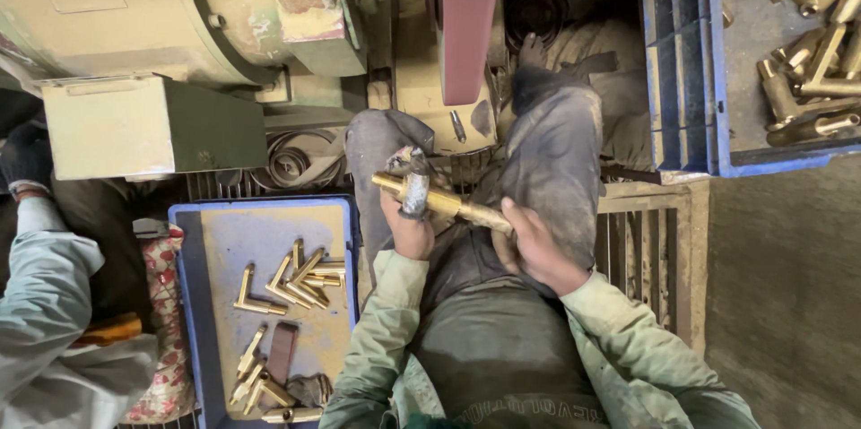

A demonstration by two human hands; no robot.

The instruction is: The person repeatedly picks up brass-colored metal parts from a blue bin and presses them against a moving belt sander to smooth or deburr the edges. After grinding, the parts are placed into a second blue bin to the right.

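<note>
Holding a brass fitting (444, 203) across the lap, both hands closed on it: left hand (408, 223) wrapped round the thicker end through a scrap of grey rag (414, 187), right hand (529, 245) gripping the thinner end from below, fingers curled and thumb on top. Sitting just short of the dark red belt (468, 17) of the grinder (179, 8), fitting near but not touching it, so judged to be between passes or about to be pressed on; surface finish too small to tell. Judging progress from the two crates: blue tray (193, 303) at lower left carrying a modest scatter of fittings (300, 278) on its floor, some in a loose bunch at mid-tray, a few more toward the near end beside a brown strip (282, 350); blue crate (686, 61) at upper right holding a deeper heap of brass pieces (807, 61), cut off by the frame edge. Cannot tell which lot is finished and which is waiting. If the heap is the stock, much left and only a small share done; if the reverse, nearly through. Seen at far left, another person's pale sleeve (45, 303) and dark gloved hand (25, 160), apart from this work. One view only, nothing further to add from elsewhere.
</note>
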